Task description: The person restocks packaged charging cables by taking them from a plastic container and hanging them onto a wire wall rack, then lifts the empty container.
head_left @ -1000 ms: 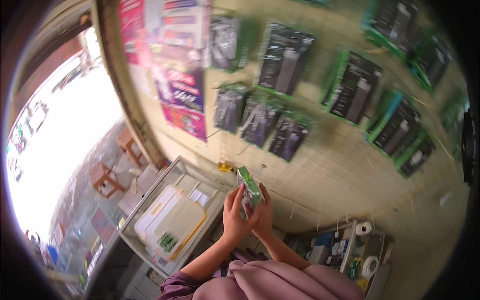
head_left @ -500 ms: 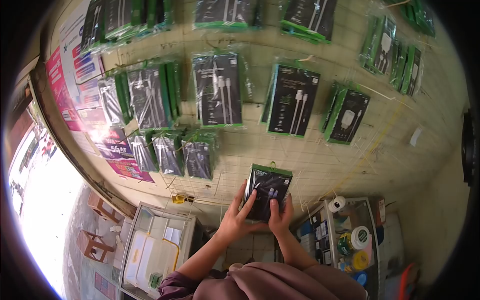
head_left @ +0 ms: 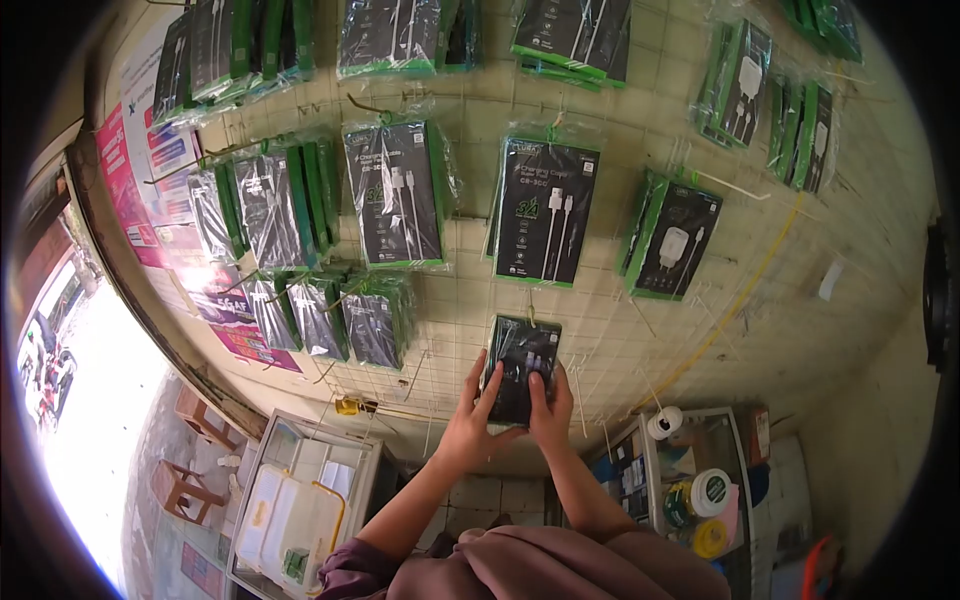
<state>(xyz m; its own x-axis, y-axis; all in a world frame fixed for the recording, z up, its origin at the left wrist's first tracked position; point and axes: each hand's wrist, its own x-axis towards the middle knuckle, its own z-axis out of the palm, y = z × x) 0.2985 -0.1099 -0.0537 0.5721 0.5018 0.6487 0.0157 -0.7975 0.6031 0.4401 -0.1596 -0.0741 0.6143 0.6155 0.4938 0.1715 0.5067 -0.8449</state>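
Both hands hold a small black and green charging cable package upright against the wire grid, at the lower middle of the view. My left hand is closed around its left edge, fingers on the front. My right hand grips the right edge, thumb on the front. The top of the package is at a wire hook; I cannot tell whether the hook passes through its hole. Just above hangs a larger charging cable package. Three stacks of smaller cable packages, the nearest being this one, hang to the left.
More packs, including a charger pack, hang on the wire grid. Bare hooks stick out at right. Glass cases stand below, left and right, the right one holding jars. Wooden stools stand by the bright doorway.
The view has shifted, so the hanging packs sit further left. Both hands have raised the small package closer to the grid, and its top now meets a hook.
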